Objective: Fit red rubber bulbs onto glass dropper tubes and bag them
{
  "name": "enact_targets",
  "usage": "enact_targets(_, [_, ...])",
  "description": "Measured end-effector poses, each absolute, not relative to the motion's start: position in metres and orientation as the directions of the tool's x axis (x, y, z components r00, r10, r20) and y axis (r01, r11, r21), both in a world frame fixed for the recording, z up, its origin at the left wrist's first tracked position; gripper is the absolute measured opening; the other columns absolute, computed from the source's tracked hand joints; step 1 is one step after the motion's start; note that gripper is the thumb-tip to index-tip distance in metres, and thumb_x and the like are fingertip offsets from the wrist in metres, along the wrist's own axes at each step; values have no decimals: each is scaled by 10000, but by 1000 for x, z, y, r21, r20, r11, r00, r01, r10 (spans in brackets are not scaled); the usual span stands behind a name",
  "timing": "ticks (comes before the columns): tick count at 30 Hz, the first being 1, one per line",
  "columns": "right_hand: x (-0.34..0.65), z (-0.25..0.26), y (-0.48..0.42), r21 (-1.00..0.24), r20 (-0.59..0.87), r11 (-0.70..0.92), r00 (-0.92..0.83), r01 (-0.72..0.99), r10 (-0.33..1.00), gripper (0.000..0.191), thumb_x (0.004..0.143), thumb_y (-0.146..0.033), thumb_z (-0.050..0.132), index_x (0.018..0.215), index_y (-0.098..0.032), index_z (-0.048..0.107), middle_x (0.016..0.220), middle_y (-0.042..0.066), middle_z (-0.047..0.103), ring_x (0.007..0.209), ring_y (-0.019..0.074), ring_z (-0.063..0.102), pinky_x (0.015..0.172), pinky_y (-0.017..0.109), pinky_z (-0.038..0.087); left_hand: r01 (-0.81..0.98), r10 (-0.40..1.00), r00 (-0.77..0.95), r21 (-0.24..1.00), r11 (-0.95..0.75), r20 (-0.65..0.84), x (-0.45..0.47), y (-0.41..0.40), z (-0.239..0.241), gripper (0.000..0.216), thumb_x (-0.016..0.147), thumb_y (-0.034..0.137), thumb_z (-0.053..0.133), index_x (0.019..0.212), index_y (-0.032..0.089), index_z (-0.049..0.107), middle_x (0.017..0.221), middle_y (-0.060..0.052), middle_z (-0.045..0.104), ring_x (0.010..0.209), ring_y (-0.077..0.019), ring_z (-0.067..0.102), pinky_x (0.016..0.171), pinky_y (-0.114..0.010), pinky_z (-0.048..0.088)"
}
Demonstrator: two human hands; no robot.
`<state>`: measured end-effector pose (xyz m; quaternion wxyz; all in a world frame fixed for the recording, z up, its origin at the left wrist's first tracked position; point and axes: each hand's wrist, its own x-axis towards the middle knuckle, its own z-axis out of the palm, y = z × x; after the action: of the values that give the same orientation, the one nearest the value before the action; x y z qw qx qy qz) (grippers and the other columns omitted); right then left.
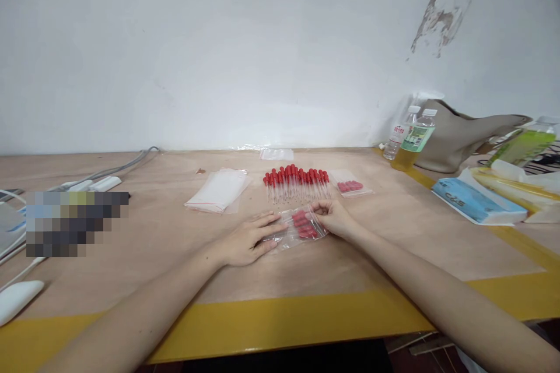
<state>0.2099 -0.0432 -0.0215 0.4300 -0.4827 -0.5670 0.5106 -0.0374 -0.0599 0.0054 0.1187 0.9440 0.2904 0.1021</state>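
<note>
A clear zip bag point(286, 239) lies on the table before me with several red-topped droppers point(304, 225) inside. My left hand point(251, 239) rests flat, its spread fingers on the bag's left end. With thumb and fingers closed, my right hand point(330, 217) pinches the bag's right edge. Just beyond the bag stretches a row of loose red-bulbed droppers point(295, 178), their clear stems toward me. A second bag with red-topped droppers point(350, 185) sits right of that row. To the left is a stack of flat clear bags point(214, 192).
One flat bag point(277, 154) lies near the wall. Two bottles point(413, 140), a grey-brown bag point(459, 134) and a blue tissue pack point(479, 201) stand at the right. Cables point(118, 163) and a white mouse point(20, 300) are at the left. Yellow tape point(284, 326) lines the front edge.
</note>
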Motion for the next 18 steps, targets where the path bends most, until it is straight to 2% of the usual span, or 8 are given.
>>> enact_targets(6, [212, -19, -44, -991, 27, 47, -158, 128, 987, 377, 489, -405, 728, 689, -149, 537, 616, 12, 623, 575, 144, 595, 543, 265, 479, 514, 573, 809, 312, -799, 135, -38, -60, 6, 444, 873, 389, 349, 1305, 315, 279, 1390, 5, 251, 1280, -209, 195, 1038, -412, 207])
enact_targets(9, [212, -17, -44, -992, -28, -7, -168, 126, 985, 357, 518, -399, 716, 698, -147, 539, 593, 15, 621, 535, 137, 583, 505, 251, 462, 529, 580, 805, 293, -796, 122, -37, -60, 6, 442, 875, 386, 344, 1306, 316, 278, 1390, 5, 251, 1280, -205, 197, 1040, -408, 205])
enact_targets(15, [211, -11, -47, -965, -85, -42, -157, 260, 984, 218, 592, -316, 679, 653, -141, 564, 467, -18, 567, 384, 84, 478, 366, 187, 336, 518, 570, 810, 291, -804, 135, -38, -60, 5, 422, 877, 372, 345, 1293, 309, 312, 1391, 5, 250, 1278, -201, 205, 1039, -401, 212])
enact_targets(18, [210, -10, -49, -961, -54, -4, -174, 276, 983, 197, 591, -301, 677, 647, -143, 573, 470, -23, 563, 419, 95, 504, 394, 196, 375, 514, 569, 811, 299, -804, 135, -38, -60, 6, 417, 876, 377, 346, 1288, 313, 320, 1392, 9, 246, 1278, -203, 205, 1038, -404, 212])
